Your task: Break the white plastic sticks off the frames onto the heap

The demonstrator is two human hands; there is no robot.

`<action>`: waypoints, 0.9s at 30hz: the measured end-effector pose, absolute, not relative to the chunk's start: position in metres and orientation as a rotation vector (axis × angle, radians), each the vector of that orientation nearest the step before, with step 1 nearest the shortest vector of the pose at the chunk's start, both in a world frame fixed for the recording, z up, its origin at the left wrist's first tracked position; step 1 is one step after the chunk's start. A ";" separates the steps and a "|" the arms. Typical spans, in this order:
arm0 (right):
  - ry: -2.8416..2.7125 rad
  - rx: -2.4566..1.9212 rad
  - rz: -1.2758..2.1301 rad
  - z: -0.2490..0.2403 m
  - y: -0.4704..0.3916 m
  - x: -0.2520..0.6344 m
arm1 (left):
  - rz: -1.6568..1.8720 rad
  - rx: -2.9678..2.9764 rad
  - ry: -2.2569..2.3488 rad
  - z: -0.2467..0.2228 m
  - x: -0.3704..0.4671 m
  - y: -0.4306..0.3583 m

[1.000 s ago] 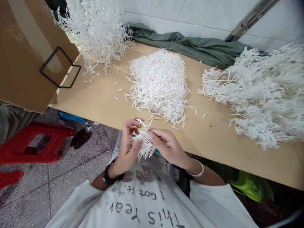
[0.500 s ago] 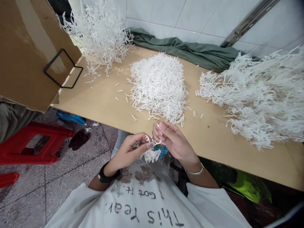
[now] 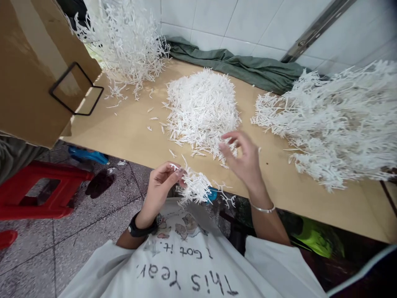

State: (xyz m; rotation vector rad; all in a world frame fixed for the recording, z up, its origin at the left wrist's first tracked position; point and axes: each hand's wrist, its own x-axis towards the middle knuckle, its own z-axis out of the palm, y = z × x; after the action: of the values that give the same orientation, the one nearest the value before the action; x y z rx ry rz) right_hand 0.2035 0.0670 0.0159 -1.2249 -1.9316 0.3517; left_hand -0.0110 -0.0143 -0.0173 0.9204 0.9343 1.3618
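Note:
My left hand (image 3: 158, 184) is at the table's front edge, thumb and fingers pinched on a thin white branched plastic sprig (image 3: 174, 166). Just beside its fingertips, over my lap, is a bunch of small white pieces (image 3: 197, 188), with a loose branched white strand (image 3: 228, 199) to the right. What supports the bunch is hidden. My right hand (image 3: 243, 159) hovers at the near right edge of a large pile of short white sprigs (image 3: 201, 107). Its thumb and index finger are apart, and nothing shows between them.
Tangled white branched pieces (image 3: 124, 45) stand at the back left, and a larger heap (image 3: 335, 120) covers the table's right. A cardboard box (image 3: 34, 74) and black wire frame (image 3: 76, 89) are at left. Green cloth (image 3: 229, 64) lies along the wall. A red stool (image 3: 46, 190) is lower left.
My right hand has parted from my left, moving forward and right to the pile, and its fingers have opened. My left hand has shifted slightly left, uncovering more of the bunch.

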 end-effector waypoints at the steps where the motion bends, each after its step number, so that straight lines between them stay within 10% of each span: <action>1: -2.024 -1.100 0.528 0.016 0.055 0.196 | 1.355 0.916 0.932 -0.017 -0.010 -0.013; 16: -2.036 -0.897 0.853 0.014 0.011 0.165 | 1.017 1.102 0.771 -0.020 0.000 -0.013; 27: -1.247 -0.920 1.951 0.021 0.018 0.182 | 0.886 0.924 0.742 -0.008 -0.005 -0.023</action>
State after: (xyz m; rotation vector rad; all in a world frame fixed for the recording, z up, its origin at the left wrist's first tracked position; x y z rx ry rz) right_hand 0.1817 0.0180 0.0211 -0.9204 -1.2471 1.9514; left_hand -0.0052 -0.0231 -0.0084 0.9242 0.7420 0.8863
